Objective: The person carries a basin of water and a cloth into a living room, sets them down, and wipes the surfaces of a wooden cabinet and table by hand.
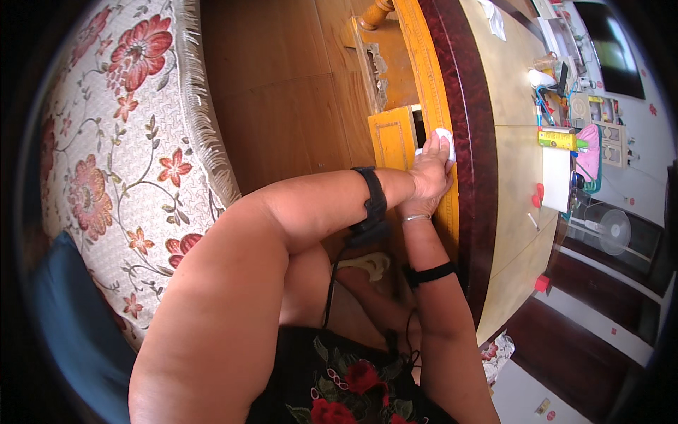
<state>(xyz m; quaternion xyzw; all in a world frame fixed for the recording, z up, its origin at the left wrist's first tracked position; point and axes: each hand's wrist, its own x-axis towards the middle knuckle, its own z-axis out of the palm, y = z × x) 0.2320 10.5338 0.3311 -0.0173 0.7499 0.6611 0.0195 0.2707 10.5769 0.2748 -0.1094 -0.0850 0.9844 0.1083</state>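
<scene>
My left hand (431,167) presses a white cloth (446,139) against the carved yellow wooden rim (424,63) of the table, with its fingers laid over the cloth. Another bit of white shows beside the fingers, near a dark gap. My right hand (424,204), below a thin metal bracelet, lies close against the left hand and is partly covered by it; its fingers are mostly hidden, so whether it also holds cloth cannot be told. A yellow wooden panel with a carved border (393,135) stands just left of the hands. Black straps circle both forearms.
The dark red table border (476,159) and pale tabletop (519,175) run along the right. A yellow-green tube (557,140), pink cloth (587,153) and red object (538,195) lie there. A flowered, fringed cover (132,132) is at left, over a wooden floor (275,106). A fan (615,231) stands beyond.
</scene>
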